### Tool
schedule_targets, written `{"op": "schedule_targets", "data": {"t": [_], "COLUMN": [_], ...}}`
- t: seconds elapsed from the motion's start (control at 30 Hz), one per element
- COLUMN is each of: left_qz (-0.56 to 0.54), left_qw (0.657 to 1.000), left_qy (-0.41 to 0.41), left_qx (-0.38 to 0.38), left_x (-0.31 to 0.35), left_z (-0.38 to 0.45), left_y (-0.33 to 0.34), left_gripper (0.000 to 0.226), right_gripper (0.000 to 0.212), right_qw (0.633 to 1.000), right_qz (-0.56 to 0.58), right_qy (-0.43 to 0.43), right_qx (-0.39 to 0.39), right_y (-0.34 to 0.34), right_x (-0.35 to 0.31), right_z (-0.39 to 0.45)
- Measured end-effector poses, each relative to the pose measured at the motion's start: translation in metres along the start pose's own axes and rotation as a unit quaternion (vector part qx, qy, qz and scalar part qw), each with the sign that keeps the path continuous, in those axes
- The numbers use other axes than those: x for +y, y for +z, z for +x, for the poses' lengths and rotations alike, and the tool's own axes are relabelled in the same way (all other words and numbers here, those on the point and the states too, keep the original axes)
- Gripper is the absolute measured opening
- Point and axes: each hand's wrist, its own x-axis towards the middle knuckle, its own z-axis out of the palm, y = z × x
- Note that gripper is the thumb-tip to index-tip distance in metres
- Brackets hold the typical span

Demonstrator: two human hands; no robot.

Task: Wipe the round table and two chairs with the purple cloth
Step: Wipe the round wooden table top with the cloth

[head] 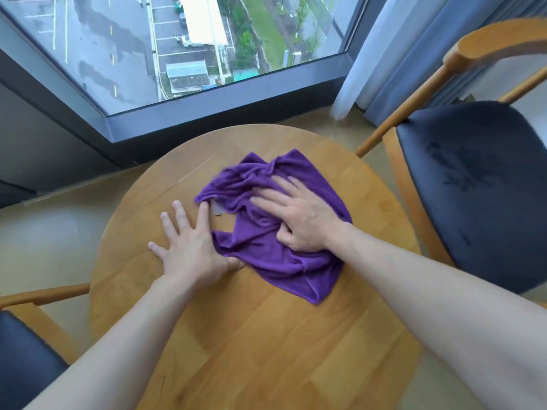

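Over on the far left there's a wooden chair with a dark blue seat (26, 359), only its corner and one wooden arm poking into view, tucked right up against the round wooden tabletop (254, 350). Next along, the left hand (189, 247) lies flat on the bare wood with its fingers (180, 214) spread wide and straight, not gripping anything; the forefinger tip and the thumb just touch the left edge of the purple cloth (266, 253). The cloth sits a bit crumpled around the middle of the tabletop, towards the window side, with a little grey tag (217, 210) sticking out from under its left fold. The right hand (299, 220) is planted on top of the cloth, palm down, fingers spread and a bit blurry, thumb tucked into a fold near the wrist; it looks like it's pressing rather than pinching. Behind the table runs a big window with a dark grey frame (207, 108), looking down on a wet street and rooftops far below. Right of that hang pale blue-grey curtains (393, 54), and furthest right is the second wooden chair (473, 179) with its curved backrest and dark blue padded seat, standing close beside the tabletop edge.
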Motion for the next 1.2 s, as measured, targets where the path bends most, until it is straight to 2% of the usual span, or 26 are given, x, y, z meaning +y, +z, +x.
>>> {"op": "schedule_targets", "data": {"t": [0.03, 0.07, 0.13, 0.17, 0.2, 0.23, 0.3, 0.43, 0.5, 0.53, 0.6, 0.67, 0.7, 0.77, 0.83, 0.9, 0.97, 1.03, 1.1, 1.2], "left_qz": [0.003, 0.010, 0.039, 0.049, 0.049, 0.041, 0.031, 0.116, 0.130, 0.123, 0.117, 0.121, 0.121, 0.116, 0.118, 0.132, 0.145, 0.154, 0.162, 0.147], "left_qw": [1.000, 0.999, 0.995, 0.991, 0.989, 0.987, 0.984, 0.969, 0.965, 0.966, 0.966, 0.966, 0.966, 0.967, 0.967, 0.962, 0.952, 0.947, 0.946, 0.953], "left_qy": [0.009, 0.024, 0.077, 0.106, 0.131, 0.149, 0.173, 0.218, 0.228, 0.229, 0.230, 0.228, 0.226, 0.227, 0.225, 0.239, 0.269, 0.281, 0.280, 0.265], "left_qx": [0.011, 0.025, 0.054, 0.059, 0.054, 0.043, 0.018, -0.018, -0.005, -0.002, -0.001, -0.010, -0.014, -0.011, -0.007, 0.011, 0.033, 0.032, 0.025, 0.016], "left_x": [0.002, 0.006, 0.017, 0.024, 0.033, 0.042, 0.057, 0.069, 0.064, 0.061, 0.059, 0.059, 0.061, 0.063, 0.064, 0.066, 0.068, 0.068, 0.064, 0.051], "left_z": [-0.003, -0.007, -0.016, -0.021, -0.026, -0.032, -0.047, -0.080, -0.085, -0.085, -0.081, -0.080, -0.081, -0.083, -0.089, -0.102, -0.119, -0.134, -0.142, -0.154], "left_y": [0.002, 0.005, 0.013, 0.018, 0.023, 0.028, 0.042, 0.075, 0.084, 0.085, 0.086, 0.084, 0.084, 0.082, 0.080, 0.083, 0.091, 0.100, 0.107, 0.117], "left_gripper": [0.136, 0.128, 0.109, 0.101, 0.098, 0.098, 0.107, 0.120, 0.119, 0.120, 0.122, 0.119, 0.116, 0.110, 0.102, 0.087, 0.074, 0.079, 0.093, 0.106], "right_gripper": [0.077, 0.076, 0.077, 0.077, 0.078, 0.079, 0.081, 0.084, 0.086, 0.086, 0.083, 0.081, 0.080, 0.081, 0.082, 0.083, 0.085, 0.084, 0.082, 0.080], "right_qw": [0.995, 0.974, 0.886, 0.846, 0.830, 0.836, 0.881, 0.975, 0.991, 0.989, 0.958, 0.886, 0.851, 0.811, 0.814, 0.862, 0.912, 0.935, 0.926, 0.873], "right_qz": [0.011, 0.030, 0.070, 0.088, 0.095, 0.089, 0.062, 0.018, -0.014, -0.020, 0.008, 0.045, 0.061, 0.074, 0.073, 0.063, 0.060, 0.056, 0.063, 0.080], "right_qy": [0.092, 0.216, 0.450, 0.519, 0.544, 0.536, 0.464, 0.223, 0.131, 0.143, 0.287, 0.459, 0.519, 0.574, 0.569, 0.498, 0.405, 0.348, 0.370, 0.477], "right_qx": [0.027, 0.058, 0.086, 0.085, 0.082, 0.079, 0.066, -0.011, -0.029, -0.027, 0.005, 0.044, 0.061, 0.087, 0.096, 0.073, 0.042, 0.032, 0.037, 0.066], "right_y": [-0.002, -0.003, -0.007, -0.008, -0.008, -0.005, 0.000, 0.010, 0.004, 0.002, -0.001, 0.004, 0.008, 0.014, 0.020, 0.028, 0.031, 0.026, 0.021, 0.022], "right_x": [0.007, 0.013, 0.016, 0.013, 0.006, -0.002, -0.024, -0.043, -0.017, -0.002, 0.012, 0.004, -0.009, -0.042, -0.081, -0.113, -0.113, -0.084, -0.061, -0.068], "right_z": [-0.003, -0.006, -0.013, -0.016, -0.021, -0.028, -0.055, -0.121, -0.133, -0.134, -0.128, -0.120, -0.120, -0.131, -0.155, -0.183, -0.205, -0.212, -0.207, -0.196]}}
